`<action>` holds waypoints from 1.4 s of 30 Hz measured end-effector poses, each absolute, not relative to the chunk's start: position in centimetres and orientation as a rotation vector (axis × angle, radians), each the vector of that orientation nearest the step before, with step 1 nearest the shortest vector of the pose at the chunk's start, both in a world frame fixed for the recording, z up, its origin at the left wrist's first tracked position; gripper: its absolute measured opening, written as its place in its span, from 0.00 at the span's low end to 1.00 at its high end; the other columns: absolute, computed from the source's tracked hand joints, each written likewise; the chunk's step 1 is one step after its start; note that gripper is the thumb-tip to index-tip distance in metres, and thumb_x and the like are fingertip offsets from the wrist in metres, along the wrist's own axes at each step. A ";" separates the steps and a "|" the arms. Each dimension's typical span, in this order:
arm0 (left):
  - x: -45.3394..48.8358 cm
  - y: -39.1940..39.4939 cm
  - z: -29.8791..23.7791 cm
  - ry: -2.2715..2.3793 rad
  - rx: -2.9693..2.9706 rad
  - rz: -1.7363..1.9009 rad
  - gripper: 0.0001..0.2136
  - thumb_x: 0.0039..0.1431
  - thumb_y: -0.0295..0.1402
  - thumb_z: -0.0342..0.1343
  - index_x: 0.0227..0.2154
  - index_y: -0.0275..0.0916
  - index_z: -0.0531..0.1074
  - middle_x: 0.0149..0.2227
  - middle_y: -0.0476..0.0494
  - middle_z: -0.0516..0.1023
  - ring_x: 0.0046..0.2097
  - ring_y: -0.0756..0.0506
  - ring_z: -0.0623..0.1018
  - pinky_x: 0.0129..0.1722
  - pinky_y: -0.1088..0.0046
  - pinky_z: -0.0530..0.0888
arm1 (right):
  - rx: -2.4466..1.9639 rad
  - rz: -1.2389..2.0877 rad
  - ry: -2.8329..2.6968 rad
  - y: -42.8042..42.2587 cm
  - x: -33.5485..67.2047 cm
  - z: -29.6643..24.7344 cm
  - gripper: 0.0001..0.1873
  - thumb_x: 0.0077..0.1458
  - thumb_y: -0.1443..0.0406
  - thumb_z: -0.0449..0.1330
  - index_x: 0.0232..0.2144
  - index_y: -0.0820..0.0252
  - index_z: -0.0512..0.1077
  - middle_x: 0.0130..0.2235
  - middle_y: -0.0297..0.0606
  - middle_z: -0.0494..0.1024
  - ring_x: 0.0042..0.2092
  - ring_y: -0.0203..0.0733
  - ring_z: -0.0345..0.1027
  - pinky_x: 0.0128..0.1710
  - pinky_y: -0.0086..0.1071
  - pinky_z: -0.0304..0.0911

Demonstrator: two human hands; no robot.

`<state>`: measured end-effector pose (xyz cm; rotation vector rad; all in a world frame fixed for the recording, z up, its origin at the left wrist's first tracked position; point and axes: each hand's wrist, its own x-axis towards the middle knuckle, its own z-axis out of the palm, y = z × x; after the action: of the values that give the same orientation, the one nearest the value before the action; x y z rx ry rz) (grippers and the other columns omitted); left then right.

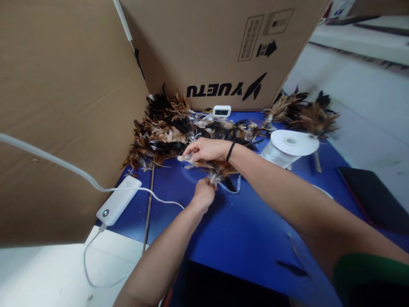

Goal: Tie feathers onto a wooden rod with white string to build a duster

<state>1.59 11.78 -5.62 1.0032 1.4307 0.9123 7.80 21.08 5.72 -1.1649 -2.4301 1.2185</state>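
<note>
My right hand [207,149] reaches across to the left, its fingers pinched on the end of a strip of brown and black feathers [214,167] that lies on the blue table [249,230]. My left hand [203,195] is closed just below, gripping the lower end of the same feather bunch where a clear ribbon [234,187] loops out. A black hair band sits on my right wrist. Behind my hands lies a big heap of brown, black and white feathers [162,132].
A large cardboard box [217,47] stands at the back, a cardboard panel [57,115] on the left. A white spool of clear ribbon [289,145], more feather bunches [306,113], a white power bank [119,200] with cable, a small white timer [221,111], a thin stick [148,209] and a black tablet [373,198] lie about.
</note>
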 end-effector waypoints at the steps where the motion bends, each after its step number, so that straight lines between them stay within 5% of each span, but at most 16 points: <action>1: 1.6 11.7 -5.4 1.427 1.006 0.902 0.10 0.56 0.29 0.48 0.21 0.35 0.65 0.18 0.51 0.63 0.18 0.55 0.58 0.20 0.78 0.54 | -1.162 1.232 -2.416 20.9 8.0 5.9 0.19 0.42 0.77 0.54 0.37 0.64 0.76 0.21 0.29 0.72 0.21 0.29 0.60 0.22 0.23 0.54; 14: 1.8 11.4 -4.6 1.436 1.022 0.861 0.09 0.56 0.27 0.45 0.21 0.36 0.62 0.17 0.53 0.61 0.17 0.56 0.56 0.18 0.79 0.53 | -0.924 0.794 -2.766 16.9 13.8 7.6 0.11 0.54 0.69 0.54 0.27 0.62 0.76 0.24 0.31 0.74 0.27 0.31 0.62 0.30 0.26 0.54; 21: 1.6 11.8 -6.4 1.494 1.139 0.880 0.07 0.55 0.31 0.49 0.25 0.35 0.66 0.19 0.52 0.65 0.19 0.55 0.59 0.20 0.79 0.53 | -1.140 0.425 -3.088 17.9 13.4 6.2 0.10 0.51 0.66 0.57 0.32 0.59 0.78 0.31 0.38 0.78 0.32 0.37 0.67 0.29 0.28 0.52; 31: 1.3 11.7 -6.4 1.508 1.217 0.865 0.11 0.56 0.36 0.48 0.24 0.36 0.66 0.19 0.50 0.65 0.20 0.54 0.60 0.20 0.78 0.53 | -0.947 0.739 -3.217 20.2 12.7 6.1 0.11 0.48 0.69 0.60 0.36 0.61 0.79 0.30 0.35 0.79 0.31 0.34 0.66 0.31 0.27 0.53; 42: 1.3 11.5 -6.6 1.502 1.267 0.852 0.10 0.56 0.33 0.46 0.22 0.37 0.63 0.20 0.51 0.65 0.21 0.54 0.61 0.21 0.78 0.55 | -1.039 0.928 -3.119 22.1 10.7 3.7 0.08 0.37 0.73 0.66 0.25 0.59 0.79 0.21 0.29 0.75 0.25 0.33 0.63 0.30 0.28 0.52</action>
<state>1.25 11.54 -6.58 1.2674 1.5024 0.8521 10.68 22.05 3.74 -1.0392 -3.1191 0.9276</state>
